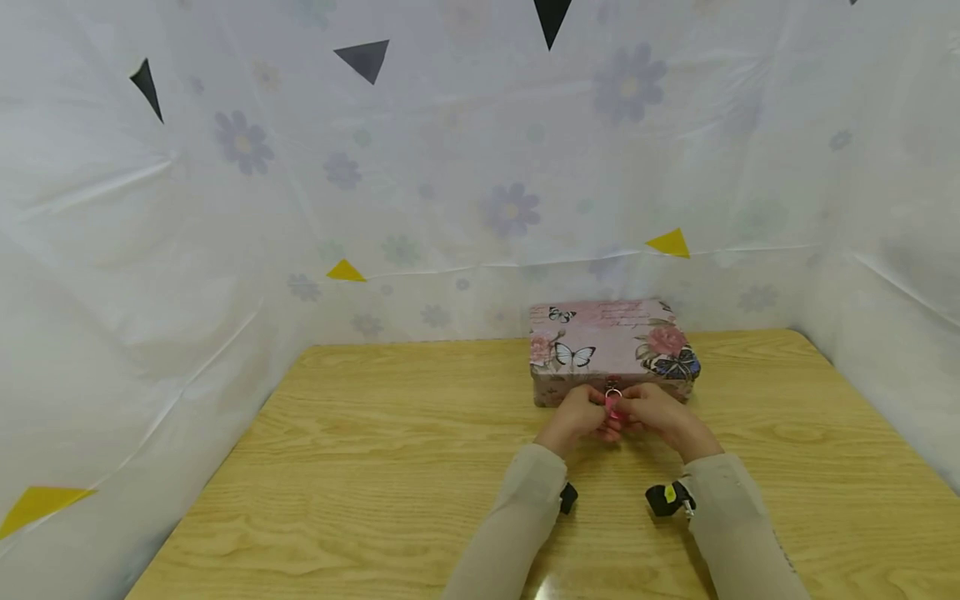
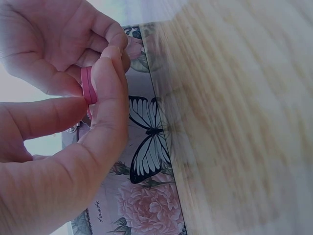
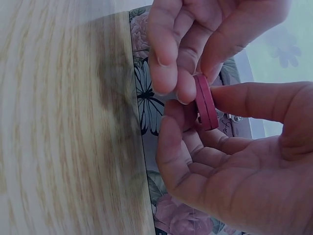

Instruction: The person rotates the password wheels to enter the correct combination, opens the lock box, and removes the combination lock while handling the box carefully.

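A small pink piece with a metal ring (image 1: 613, 407) is between my two hands, in front of a box. From the side, this pink piece (image 3: 206, 103) looks thick, with a dark seam along its edge. My left hand (image 1: 576, 418) pinches it between thumb and fingers. On the other side, my right hand (image 1: 662, 414) pinches it too. The pink floral box (image 1: 607, 337) is closed, with butterflies and roses printed on it. Its metal clasp (image 3: 235, 118) lies just behind the pink piece. Whether the ring passes through the clasp cannot be made out.
The box stands near the back of a wood-grain table (image 1: 375, 442). Behind it hangs a pale flower-printed sheet (image 1: 450, 200), with more sheeting at both sides. Black straps (image 1: 667, 500) sit at the wrists.
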Demonstrator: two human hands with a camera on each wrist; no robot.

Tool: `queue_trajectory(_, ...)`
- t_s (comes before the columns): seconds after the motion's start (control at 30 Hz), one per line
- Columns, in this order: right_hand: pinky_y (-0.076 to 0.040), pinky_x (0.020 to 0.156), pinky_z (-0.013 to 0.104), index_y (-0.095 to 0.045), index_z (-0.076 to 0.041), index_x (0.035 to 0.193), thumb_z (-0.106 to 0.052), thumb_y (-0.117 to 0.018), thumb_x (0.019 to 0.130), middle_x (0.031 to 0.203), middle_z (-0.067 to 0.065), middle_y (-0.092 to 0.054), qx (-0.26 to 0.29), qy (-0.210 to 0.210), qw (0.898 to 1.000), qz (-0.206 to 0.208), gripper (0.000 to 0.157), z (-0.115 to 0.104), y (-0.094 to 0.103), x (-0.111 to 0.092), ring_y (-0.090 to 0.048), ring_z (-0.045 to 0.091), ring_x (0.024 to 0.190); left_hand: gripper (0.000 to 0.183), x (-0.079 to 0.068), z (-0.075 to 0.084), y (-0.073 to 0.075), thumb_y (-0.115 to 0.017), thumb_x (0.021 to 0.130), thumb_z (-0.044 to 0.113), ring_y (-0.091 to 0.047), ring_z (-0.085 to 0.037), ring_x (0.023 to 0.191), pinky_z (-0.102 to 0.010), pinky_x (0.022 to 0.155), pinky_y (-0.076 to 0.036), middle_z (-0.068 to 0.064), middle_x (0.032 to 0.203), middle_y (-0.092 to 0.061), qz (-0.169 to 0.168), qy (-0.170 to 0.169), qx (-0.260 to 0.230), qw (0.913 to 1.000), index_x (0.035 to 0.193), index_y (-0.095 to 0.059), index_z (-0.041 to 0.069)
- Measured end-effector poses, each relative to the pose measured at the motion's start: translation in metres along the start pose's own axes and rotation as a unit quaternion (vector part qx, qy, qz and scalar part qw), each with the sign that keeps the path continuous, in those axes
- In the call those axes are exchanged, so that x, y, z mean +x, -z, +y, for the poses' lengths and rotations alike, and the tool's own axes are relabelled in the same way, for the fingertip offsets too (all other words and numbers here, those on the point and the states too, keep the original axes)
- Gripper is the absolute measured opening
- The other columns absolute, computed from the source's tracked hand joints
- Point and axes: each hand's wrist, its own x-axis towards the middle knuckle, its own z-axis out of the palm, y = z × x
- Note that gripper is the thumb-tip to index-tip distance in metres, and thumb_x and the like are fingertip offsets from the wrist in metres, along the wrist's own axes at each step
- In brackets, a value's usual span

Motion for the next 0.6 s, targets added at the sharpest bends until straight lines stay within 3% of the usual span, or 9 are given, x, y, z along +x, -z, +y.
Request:
queue_trajectory(0.37,-0.055,0.072,0.031,-0.055,0.021,0.107,-0.007,-0.046,0.099,0.084,0.002,-0.063,-0.031,0.001,0.999,0.018,0.031,0.0007,-0.0002,0.0004,-0.059,0.011,0.077,0.009,0.0017,-0.0004,-0.0013,-0.048,0.095,-0.009,-0.069,-0.041,0.079,-0.041,0.069,-0.06,-0.025,0.078,-0.066,0.004,-0.004,0.001,1.0,0.094,-0.05,0.0)
queue_trajectory(0.6,-0.053,0.071,0.031,-0.056,0.02,0.112,-0.009,-0.046,0.098,0.087,0.002,-0.063,-0.022,-0.014,0.999,0.03,0.033,0.0021,0.0004,0.0023,-0.058,0.011,0.079,0.002,0.0029,-0.0009,-0.0015,-0.051,0.097,-0.002,-0.069,-0.042,0.082,-0.042,0.071,-0.059,-0.025,0.079,-0.066,0.008,-0.001,0.003,1.0,0.096,-0.049,-0.003)
